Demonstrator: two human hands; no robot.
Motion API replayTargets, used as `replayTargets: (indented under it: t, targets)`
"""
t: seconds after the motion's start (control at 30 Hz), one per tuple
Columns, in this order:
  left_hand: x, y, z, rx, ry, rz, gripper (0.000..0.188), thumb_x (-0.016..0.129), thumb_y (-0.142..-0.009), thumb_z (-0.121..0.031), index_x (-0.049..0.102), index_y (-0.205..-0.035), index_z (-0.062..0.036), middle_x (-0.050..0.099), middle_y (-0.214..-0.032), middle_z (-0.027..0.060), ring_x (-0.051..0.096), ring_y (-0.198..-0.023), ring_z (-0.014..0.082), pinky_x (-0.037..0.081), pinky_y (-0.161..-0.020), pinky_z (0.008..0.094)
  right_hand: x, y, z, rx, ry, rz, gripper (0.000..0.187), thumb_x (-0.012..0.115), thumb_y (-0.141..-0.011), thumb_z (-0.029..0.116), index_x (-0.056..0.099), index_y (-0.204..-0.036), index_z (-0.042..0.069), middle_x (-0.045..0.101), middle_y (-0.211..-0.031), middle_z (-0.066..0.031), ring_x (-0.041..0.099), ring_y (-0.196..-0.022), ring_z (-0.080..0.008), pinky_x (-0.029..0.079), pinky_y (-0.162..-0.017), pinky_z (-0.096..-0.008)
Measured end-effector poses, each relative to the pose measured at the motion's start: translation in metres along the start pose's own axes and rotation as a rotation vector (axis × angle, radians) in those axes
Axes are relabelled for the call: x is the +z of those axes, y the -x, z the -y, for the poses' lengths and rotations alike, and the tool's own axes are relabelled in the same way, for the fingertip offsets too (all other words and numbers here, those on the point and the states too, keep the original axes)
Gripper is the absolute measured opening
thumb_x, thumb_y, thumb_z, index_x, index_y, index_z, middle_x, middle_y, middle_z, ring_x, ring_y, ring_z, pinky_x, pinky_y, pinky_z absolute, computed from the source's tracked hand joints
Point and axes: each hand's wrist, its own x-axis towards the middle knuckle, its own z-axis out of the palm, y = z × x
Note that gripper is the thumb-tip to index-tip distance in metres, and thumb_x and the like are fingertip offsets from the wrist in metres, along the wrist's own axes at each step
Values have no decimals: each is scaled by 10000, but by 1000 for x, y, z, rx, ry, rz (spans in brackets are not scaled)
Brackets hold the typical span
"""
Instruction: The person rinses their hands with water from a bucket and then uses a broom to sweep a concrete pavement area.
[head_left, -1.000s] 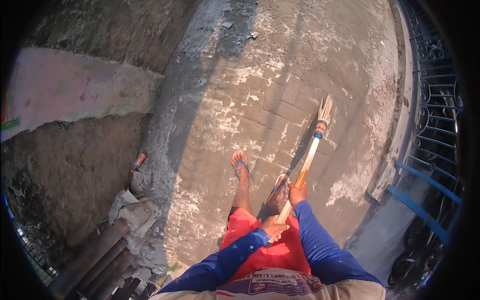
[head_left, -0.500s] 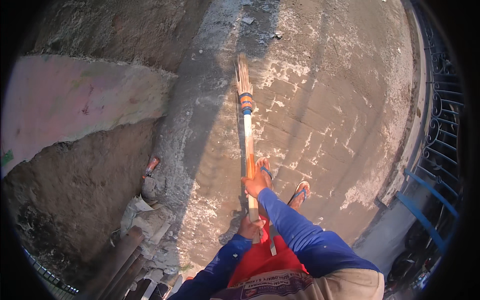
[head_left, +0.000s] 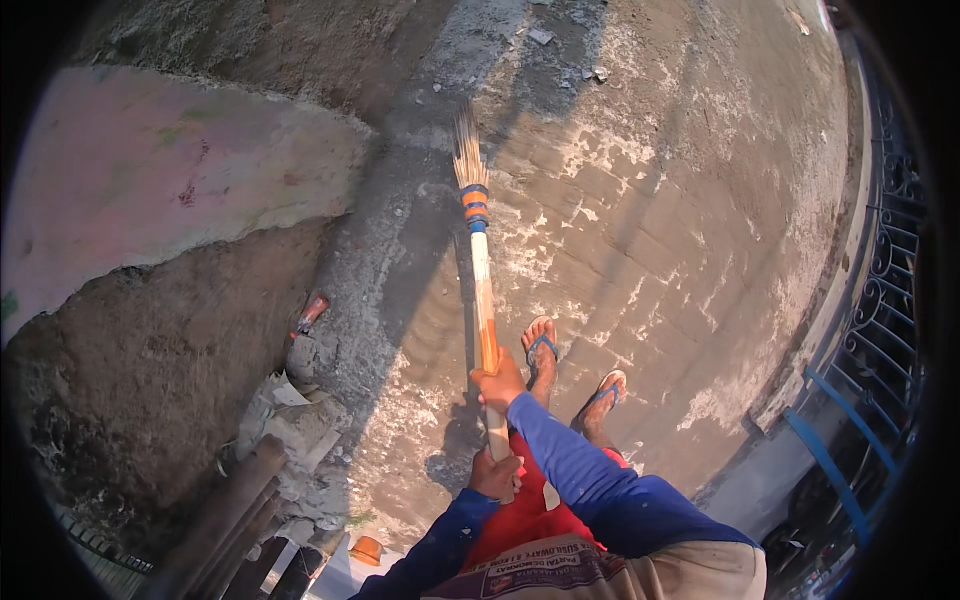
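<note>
A long-handled broom (head_left: 483,290) reaches away from me, its stiff pale bristles (head_left: 468,155) over the ground ahead. Blue and orange bands wrap its neck, and the handle is white, then bare wood and orange. Partway down the handle, my right hand (head_left: 503,382) is closed around it. Lower, close to my body, my left hand (head_left: 496,474) grips the handle's end. Whether the bristle tips touch the ground I cannot tell.
Left stands a rough wall with a pink painted band (head_left: 190,180). A bottle (head_left: 312,314), rubble (head_left: 305,425) and wooden beams (head_left: 235,500) lie along its foot. At right runs a blue metal fence (head_left: 880,320). Scraps of litter (head_left: 541,37) lie ahead; my sandalled feet are near the broom.
The broom's bristle end has swung left, with both hands still on the handle. My view has shifted slightly, and an orange pot-like object now shows at the lower left.
</note>
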Motion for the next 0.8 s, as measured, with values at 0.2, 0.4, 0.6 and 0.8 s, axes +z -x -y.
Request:
replayTargets:
  t: [0.2, 0.4, 0.6, 0.8]
  targets:
    - [-12, -72, 2, -152, -49, 116, 193, 637, -759, -84, 485, -864, -30, 527, -622, 44, 533, -426, 141, 456, -375, 288, -37, -61, -17, 244, 7, -61, 423, 599, -786, 91, 395, -1145, -2, 575, -687, -155, 594, -461, -231, 484, -355, -354]
    - [32, -72, -47, 95, 74, -38, 129, 602, -769, -71, 496, -828, -29, 518, -590, 57, 545, -422, 162, 481, -388, 311, -24, -73, 64, 59, -28, 150, 440, 632, -779, 112, 392, -1128, -5, 564, -690, -131, 567, -449, -209, 482, -386, -359]
    - [76, -46, 29, -145, -343, 295, 159, 626, -765, -97, 498, -832, -31, 511, -575, 50, 536, -408, 166, 425, -350, 310, -149, 48, -1, 59, -362, -402, 354, 605, -810, 68, 355, -1059, 39, 493, -635, -80, 487, -358, -165, 439, -311, -307]
    - [152, -182, 21, -390, -717, 658, 195, 670, -749, -142, 520, -840, -56, 524, -595, 20, 548, -444, 139, 433, -358, 286, -276, -30, -122, 277, -680, -878, 124, 530, -807, 0, 454, -880, -64, 441, -502, -88, 464, -336, -213, 408, -296, -354]
